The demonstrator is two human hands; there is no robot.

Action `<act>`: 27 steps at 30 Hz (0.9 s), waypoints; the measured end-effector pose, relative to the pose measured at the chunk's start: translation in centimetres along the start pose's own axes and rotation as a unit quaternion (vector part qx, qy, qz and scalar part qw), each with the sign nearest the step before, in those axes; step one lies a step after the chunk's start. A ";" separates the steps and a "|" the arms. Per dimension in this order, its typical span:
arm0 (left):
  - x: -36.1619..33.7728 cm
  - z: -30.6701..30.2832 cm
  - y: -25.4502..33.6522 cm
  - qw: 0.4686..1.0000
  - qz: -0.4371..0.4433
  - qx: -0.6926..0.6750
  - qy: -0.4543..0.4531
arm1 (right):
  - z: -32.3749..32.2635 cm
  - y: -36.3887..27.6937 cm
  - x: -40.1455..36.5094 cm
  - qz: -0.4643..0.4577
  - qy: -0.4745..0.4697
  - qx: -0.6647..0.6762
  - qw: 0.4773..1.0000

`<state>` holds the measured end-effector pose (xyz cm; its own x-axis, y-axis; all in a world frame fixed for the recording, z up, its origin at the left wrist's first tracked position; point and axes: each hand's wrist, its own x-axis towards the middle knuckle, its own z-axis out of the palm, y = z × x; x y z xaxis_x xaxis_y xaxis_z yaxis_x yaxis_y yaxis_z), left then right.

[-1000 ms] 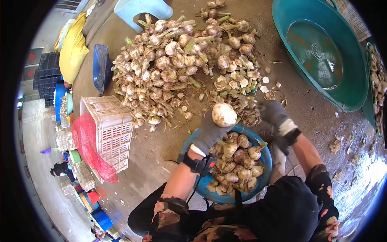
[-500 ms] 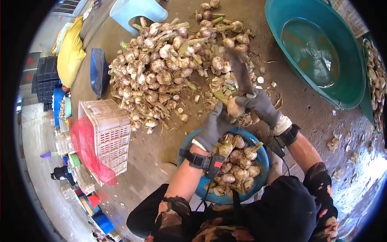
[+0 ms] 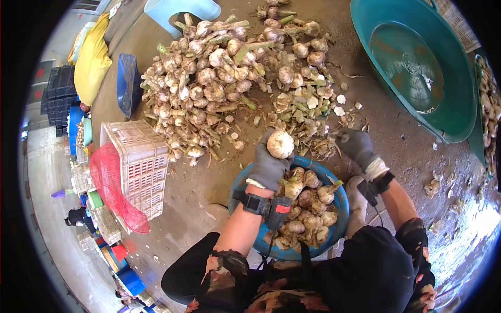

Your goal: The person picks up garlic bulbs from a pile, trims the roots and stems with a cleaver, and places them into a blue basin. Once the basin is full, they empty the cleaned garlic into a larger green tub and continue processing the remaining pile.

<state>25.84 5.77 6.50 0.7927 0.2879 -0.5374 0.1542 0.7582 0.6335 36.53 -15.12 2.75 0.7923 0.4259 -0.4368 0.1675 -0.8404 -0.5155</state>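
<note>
My gloved left hand (image 3: 269,169) grips a garlic bulb (image 3: 281,144), its pale round side facing up. It is just above the far rim of a blue basin (image 3: 342,221), in which several garlic bulbs (image 3: 312,223) lie, some with short stems. To the right, my gloved right hand (image 3: 357,147) is closed, apart from the bulb and beside the trimmings; no blade shows at it now, and what its fingers hold is hidden. Ahead lies a large heap of garlic with stems (image 3: 203,88), and cut stems and roots (image 3: 305,107) are strewn at its right side.
A large green tub (image 3: 383,78) stands at the upper right. Left of the heap are a pale plastic crate (image 3: 143,172) with red netting (image 3: 112,182) and a blue scoop-like container (image 3: 128,86). A light blue stool (image 3: 182,11) stands behind the heap. Another person (image 3: 81,219) is far left.
My hands have parted. The right one moved right and down, and the dark blade seen in it before no longer shows. The garlic stays in my left hand, its stem no longer visible.
</note>
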 end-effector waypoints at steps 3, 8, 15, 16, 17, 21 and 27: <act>1.4 0.9 -1.1 0.970 -0.116 -0.176 0.121 | -1.5 -4.3 -2.0 -0.156 0.018 -0.001 0.988; 2.0 -4.8 -5.0 0.834 0.245 0.492 0.053 | -1.1 -7.7 -2.2 -0.302 0.049 -0.050 0.951; -2.6 -0.6 -2.4 0.999 -0.034 -0.002 -0.029 | 1.4 -2.0 1.4 -0.136 0.023 -0.171 0.976; -3.8 0.2 -1.6 0.971 0.063 0.223 -0.061 | 1.2 -0.7 1.5 -0.072 0.024 -0.101 0.992; -3.9 0.4 -0.3 0.959 -0.008 0.239 -0.151 | 0.8 -0.4 1.2 -0.011 0.004 -0.093 0.996; -2.9 4.3 7.1 0.622 -0.119 0.700 -0.330 | 1.6 0.8 1.1 -0.012 -0.075 -0.114 0.991; 13.2 3.8 19.7 0.382 0.279 0.879 0.055 | 1.5 1.0 0.9 0.019 -0.090 -0.070 0.993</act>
<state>41.62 22.33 14.01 0.9767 0.2144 -0.0035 0.2144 -0.9767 0.0090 36.56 -15.08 0.77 0.6843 0.4351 -0.5851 0.2287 -0.8900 -0.3944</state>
